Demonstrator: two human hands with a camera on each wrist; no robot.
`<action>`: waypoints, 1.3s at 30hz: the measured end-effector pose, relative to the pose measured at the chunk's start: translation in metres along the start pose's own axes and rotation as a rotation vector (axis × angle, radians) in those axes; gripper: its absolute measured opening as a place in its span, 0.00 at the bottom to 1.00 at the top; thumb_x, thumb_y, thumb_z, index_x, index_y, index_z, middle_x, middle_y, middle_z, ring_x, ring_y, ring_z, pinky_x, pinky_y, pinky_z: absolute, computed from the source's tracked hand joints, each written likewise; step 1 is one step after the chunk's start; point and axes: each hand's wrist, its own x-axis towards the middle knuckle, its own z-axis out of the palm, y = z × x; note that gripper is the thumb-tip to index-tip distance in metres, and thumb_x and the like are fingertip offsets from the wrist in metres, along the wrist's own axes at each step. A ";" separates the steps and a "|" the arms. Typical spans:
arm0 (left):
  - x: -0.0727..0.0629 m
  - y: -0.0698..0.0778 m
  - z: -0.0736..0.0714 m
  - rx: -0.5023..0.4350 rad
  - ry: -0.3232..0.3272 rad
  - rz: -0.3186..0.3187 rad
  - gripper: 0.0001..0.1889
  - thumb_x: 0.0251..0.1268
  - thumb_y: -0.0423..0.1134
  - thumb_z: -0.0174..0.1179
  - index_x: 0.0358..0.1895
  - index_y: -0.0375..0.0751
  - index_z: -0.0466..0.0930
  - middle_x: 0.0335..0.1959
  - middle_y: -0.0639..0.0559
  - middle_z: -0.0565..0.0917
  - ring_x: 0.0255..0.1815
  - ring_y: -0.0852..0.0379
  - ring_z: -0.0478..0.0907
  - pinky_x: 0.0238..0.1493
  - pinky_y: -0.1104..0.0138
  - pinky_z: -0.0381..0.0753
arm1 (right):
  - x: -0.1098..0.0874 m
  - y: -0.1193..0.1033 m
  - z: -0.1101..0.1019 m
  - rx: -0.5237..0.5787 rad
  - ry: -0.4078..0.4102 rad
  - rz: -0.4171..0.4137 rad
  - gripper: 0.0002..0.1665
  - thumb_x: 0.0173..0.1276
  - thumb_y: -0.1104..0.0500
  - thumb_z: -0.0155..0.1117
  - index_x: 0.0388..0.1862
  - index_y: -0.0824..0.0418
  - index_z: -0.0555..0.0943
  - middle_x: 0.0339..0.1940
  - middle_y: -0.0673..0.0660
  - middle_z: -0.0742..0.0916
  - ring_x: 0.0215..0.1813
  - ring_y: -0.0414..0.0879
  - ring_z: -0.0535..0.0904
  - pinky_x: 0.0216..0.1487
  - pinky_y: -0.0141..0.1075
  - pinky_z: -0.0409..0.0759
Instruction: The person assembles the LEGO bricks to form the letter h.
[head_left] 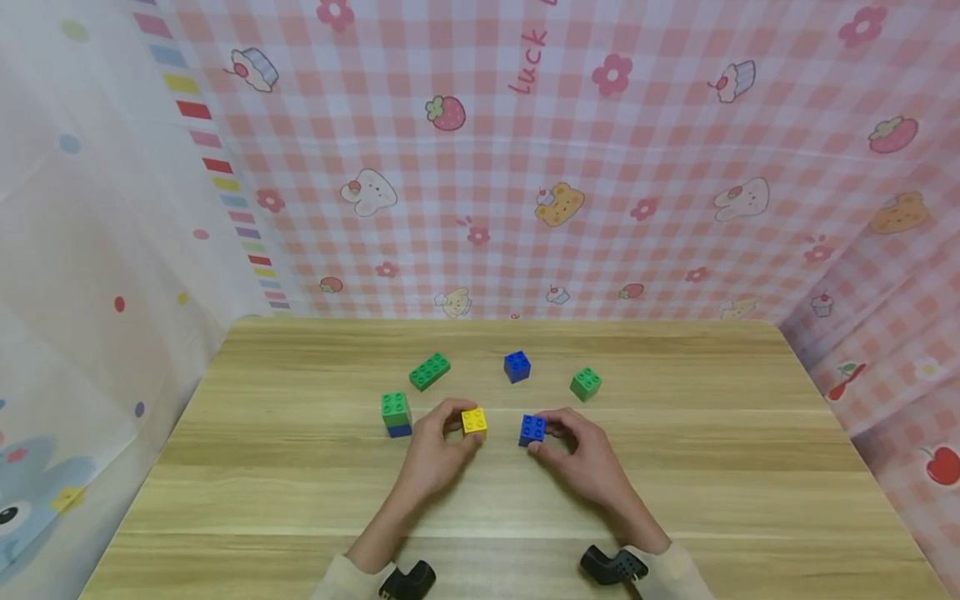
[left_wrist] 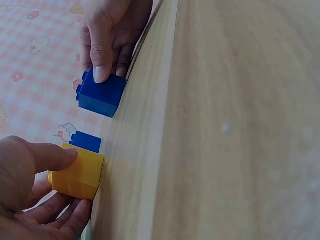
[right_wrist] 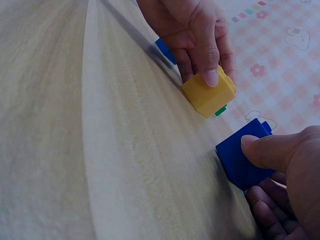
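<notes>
Near the centre of the bench point(head_left: 495, 517), a yellow block point(head_left: 474, 422) is gripped by the left hand point(head_left: 435, 454), a blue block point(head_left: 532, 429) by the right hand point(head_left: 591, 465). Thumb-pressed sides are shown by wrist views; the rightmost green block point(head_left: 586, 384), only from the head.

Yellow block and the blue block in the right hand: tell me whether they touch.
Apart: the head view plainly shows bare tabletop between the yellow block and the held blue block.

Left grip point(head_left: 437, 451) and right grip point(head_left: 587, 459) in facing pinches, forearms point(head_left: 386, 527) angled inward.
</notes>
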 end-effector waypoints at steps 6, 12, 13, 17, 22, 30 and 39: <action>-0.002 0.001 0.002 -0.006 -0.009 0.011 0.19 0.64 0.33 0.70 0.58 0.46 0.81 0.59 0.47 0.84 0.59 0.47 0.83 0.65 0.52 0.84 | 0.001 -0.002 -0.001 -0.007 -0.014 0.014 0.23 0.64 0.56 0.77 0.58 0.49 0.83 0.51 0.49 0.89 0.54 0.43 0.85 0.63 0.44 0.82; -0.003 0.001 0.004 -0.032 -0.031 0.033 0.19 0.64 0.32 0.70 0.57 0.46 0.81 0.58 0.47 0.84 0.57 0.48 0.84 0.63 0.54 0.85 | 0.002 -0.003 -0.003 0.002 -0.017 0.006 0.23 0.63 0.57 0.77 0.57 0.50 0.84 0.47 0.49 0.90 0.49 0.41 0.85 0.56 0.37 0.84; -0.004 0.001 0.004 -0.034 -0.034 0.036 0.19 0.64 0.32 0.70 0.57 0.46 0.81 0.57 0.47 0.85 0.57 0.49 0.84 0.63 0.55 0.85 | 0.002 -0.003 -0.003 0.002 -0.017 0.004 0.23 0.63 0.57 0.77 0.57 0.51 0.84 0.46 0.49 0.90 0.49 0.41 0.85 0.55 0.36 0.84; -0.005 0.002 0.005 -0.027 -0.032 0.047 0.18 0.63 0.32 0.70 0.56 0.46 0.82 0.56 0.48 0.85 0.56 0.49 0.84 0.62 0.55 0.86 | 0.002 -0.005 -0.004 -0.005 -0.014 0.010 0.23 0.63 0.56 0.78 0.57 0.51 0.84 0.44 0.50 0.90 0.46 0.41 0.84 0.52 0.34 0.84; -0.005 0.003 0.007 -0.022 -0.035 0.047 0.18 0.63 0.32 0.70 0.55 0.47 0.82 0.55 0.48 0.86 0.55 0.50 0.84 0.61 0.56 0.86 | 0.003 -0.007 -0.005 -0.023 -0.013 0.021 0.22 0.64 0.57 0.77 0.57 0.52 0.84 0.42 0.51 0.88 0.44 0.41 0.83 0.51 0.33 0.84; -0.006 0.002 0.008 -0.019 -0.046 0.054 0.18 0.63 0.32 0.71 0.55 0.47 0.82 0.55 0.49 0.86 0.54 0.50 0.84 0.60 0.57 0.87 | 0.002 -0.011 -0.005 -0.027 -0.023 0.039 0.23 0.65 0.57 0.76 0.59 0.53 0.84 0.43 0.51 0.88 0.45 0.42 0.83 0.52 0.33 0.85; -0.006 0.001 0.009 -0.028 -0.052 0.076 0.19 0.62 0.31 0.71 0.55 0.46 0.82 0.54 0.48 0.86 0.53 0.50 0.85 0.59 0.58 0.87 | 0.002 -0.013 -0.008 -0.023 -0.014 0.011 0.23 0.65 0.58 0.76 0.60 0.53 0.83 0.43 0.52 0.88 0.44 0.42 0.84 0.51 0.32 0.86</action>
